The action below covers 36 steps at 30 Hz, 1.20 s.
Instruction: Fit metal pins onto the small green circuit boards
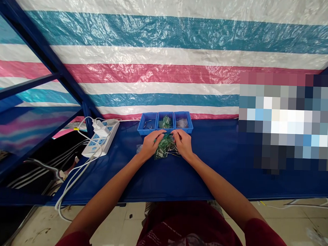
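A pile of small metal pins and green plastic bags (165, 148) lies on the blue table. My left hand (151, 143) is at the pile's left side, its thumb and fingers pressed together on the edge of a green bag. Opposite it, my right hand (182, 142) pinches at the pile's upper right; what lies between its fingertips is too small to name. Just behind the hands stand three joined blue bins: the left bin (147, 131) holds a few thin pins, the middle one a green bag (165, 122), the right one clear bags (182, 123).
A white power strip (101, 138) with plugs and white cables lies at the table's left. A blue metal frame (48, 54) rises on the left. Striped plastic sheeting (167, 33) hangs behind the blue table (217, 150). The right side is pixelated.
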Tool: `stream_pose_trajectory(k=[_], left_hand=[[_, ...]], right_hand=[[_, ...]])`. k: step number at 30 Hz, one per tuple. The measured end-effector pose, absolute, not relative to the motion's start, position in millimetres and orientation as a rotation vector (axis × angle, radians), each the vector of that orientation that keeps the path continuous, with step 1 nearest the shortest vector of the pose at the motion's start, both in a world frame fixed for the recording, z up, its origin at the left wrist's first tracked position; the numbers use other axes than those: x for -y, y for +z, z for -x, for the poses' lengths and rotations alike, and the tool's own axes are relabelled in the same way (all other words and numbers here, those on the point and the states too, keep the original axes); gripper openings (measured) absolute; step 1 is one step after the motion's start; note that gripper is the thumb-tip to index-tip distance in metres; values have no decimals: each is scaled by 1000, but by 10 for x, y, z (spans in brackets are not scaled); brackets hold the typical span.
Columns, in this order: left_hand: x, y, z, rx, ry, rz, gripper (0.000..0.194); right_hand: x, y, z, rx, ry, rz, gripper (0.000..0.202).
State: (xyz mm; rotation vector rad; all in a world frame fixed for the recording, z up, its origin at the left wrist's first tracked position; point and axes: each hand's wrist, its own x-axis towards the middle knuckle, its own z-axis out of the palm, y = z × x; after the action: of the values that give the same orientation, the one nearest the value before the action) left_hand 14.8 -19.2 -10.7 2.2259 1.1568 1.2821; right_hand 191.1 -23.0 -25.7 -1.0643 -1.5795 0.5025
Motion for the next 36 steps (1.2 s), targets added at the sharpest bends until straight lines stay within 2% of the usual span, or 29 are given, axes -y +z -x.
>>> stream_pose_trajectory(k=[3,10,20,29,36], left_hand=[[169,-106,-140,-1169,1276,-2216,32],[140,-159,-152,-1112,1279,-1787,35],[165,-142,-188,-1056,1267,-1602,35],[136,-107,-172,-1092,1301,-1677,29],[93,-92,-159,-1065,1180,-1546,38]], right_hand=[[248,-243,-1906,1561,492,1058,35],[265,-213,-1896,1646,510,964,32],[243,-295,-1858,1828,449,877,23],[220,-272,-1901,1710,441,1026,32],[238,-255,-1887,1708,432,1078,41]])
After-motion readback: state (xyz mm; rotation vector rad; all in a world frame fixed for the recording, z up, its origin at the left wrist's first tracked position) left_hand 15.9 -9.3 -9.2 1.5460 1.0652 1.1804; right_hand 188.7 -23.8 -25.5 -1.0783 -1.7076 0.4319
